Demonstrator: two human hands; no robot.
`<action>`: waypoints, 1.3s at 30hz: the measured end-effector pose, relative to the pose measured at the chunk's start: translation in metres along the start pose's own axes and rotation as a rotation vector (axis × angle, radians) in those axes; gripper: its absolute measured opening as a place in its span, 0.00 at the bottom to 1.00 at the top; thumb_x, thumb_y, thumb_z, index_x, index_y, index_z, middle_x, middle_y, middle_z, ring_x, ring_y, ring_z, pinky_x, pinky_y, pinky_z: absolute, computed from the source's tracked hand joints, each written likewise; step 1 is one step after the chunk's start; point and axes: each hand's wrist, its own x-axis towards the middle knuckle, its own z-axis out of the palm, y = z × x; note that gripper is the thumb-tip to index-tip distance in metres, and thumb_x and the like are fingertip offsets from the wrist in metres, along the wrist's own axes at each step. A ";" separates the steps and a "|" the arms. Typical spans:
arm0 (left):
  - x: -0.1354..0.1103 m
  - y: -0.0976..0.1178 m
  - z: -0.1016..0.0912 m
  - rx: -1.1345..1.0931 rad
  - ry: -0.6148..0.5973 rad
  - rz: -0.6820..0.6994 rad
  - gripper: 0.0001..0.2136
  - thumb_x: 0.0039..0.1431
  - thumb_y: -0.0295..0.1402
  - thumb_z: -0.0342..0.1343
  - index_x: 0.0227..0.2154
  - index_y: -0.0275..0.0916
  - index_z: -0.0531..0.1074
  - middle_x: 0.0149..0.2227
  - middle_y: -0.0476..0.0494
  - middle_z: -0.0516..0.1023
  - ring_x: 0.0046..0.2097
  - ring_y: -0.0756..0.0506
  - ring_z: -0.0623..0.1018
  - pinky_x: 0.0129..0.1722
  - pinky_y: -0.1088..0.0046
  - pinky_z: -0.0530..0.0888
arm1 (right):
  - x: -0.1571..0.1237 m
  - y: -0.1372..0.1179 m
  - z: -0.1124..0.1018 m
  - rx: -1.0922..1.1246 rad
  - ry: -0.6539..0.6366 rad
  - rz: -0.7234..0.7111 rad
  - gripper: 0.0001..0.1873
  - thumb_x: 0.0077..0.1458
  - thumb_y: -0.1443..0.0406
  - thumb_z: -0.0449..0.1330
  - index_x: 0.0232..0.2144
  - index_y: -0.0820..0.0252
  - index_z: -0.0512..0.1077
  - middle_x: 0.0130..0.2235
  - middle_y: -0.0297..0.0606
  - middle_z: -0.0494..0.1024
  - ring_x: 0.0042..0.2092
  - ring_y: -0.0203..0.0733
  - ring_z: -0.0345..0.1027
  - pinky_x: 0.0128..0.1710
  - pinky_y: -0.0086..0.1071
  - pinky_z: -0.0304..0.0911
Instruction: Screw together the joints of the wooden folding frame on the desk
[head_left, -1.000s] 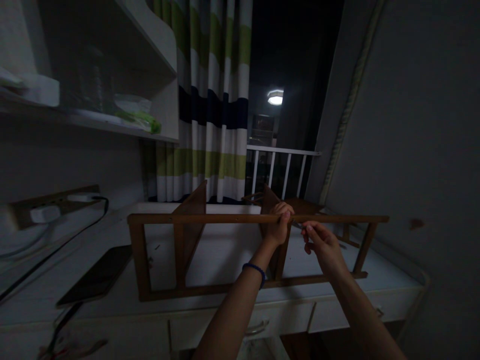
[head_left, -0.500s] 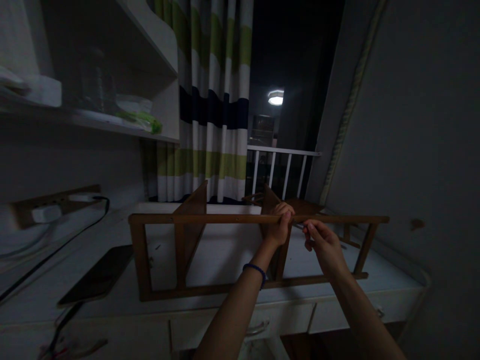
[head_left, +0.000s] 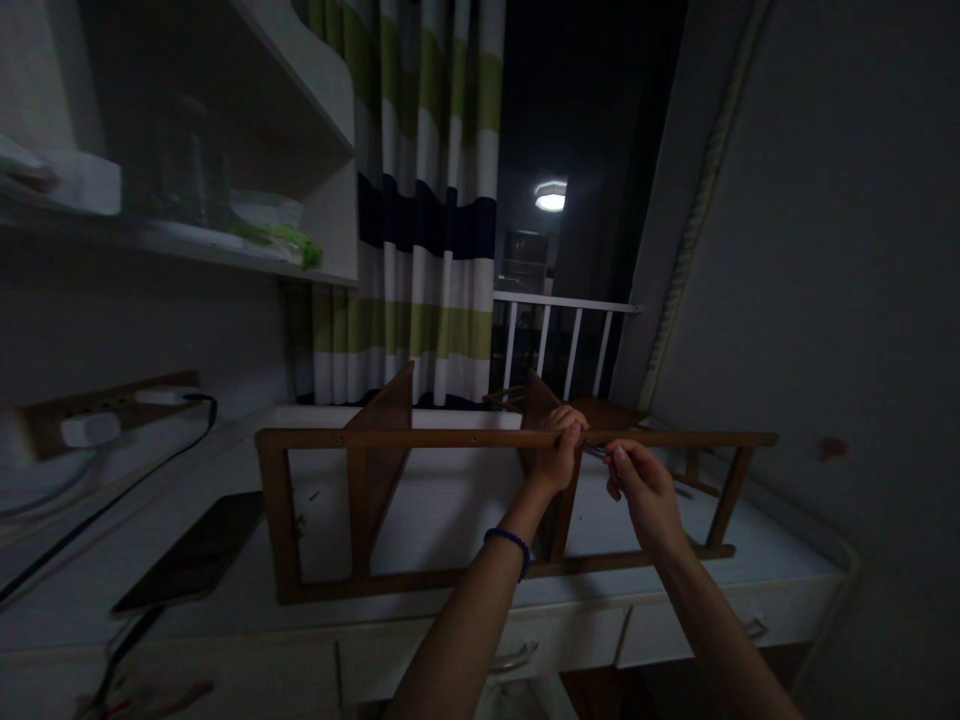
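Note:
A brown wooden frame (head_left: 420, 438) with cross-pieces stands on its long side on the white desk, and wooden boards (head_left: 388, 430) run back from it. My left hand (head_left: 561, 448) is closed around the top rail, thumb in front and fingers behind, where a board meets it. Just to its right, my right hand (head_left: 637, 480) pinches a thin metal rod (head_left: 597, 451), whose other end reaches the underside of the rail near the joint. The rod's exact shape is too dim and small to make out.
A dark phone (head_left: 195, 550) with a cable lies on the desk (head_left: 457, 500) at the left, below a power strip (head_left: 112, 405). A shelf (head_left: 247, 250) overhangs the upper left. Behind are a striped curtain (head_left: 427, 230) and a window railing (head_left: 562, 300); drawers are in front.
The metal rod shows at a slightly different angle between my right fingers and the rail. My right hand has shifted very little; my left hand and the wooden frame stay in place.

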 end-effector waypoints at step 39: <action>0.004 0.002 -0.021 -0.038 -0.277 0.046 0.07 0.47 0.33 0.40 0.29 0.40 0.59 0.36 0.45 0.64 0.42 0.44 0.65 0.46 0.64 0.61 | -0.003 0.006 -0.002 -0.261 0.007 -0.104 0.15 0.54 0.53 0.52 0.32 0.60 0.67 0.25 0.31 0.62 0.22 0.30 0.53 0.19 0.25 0.50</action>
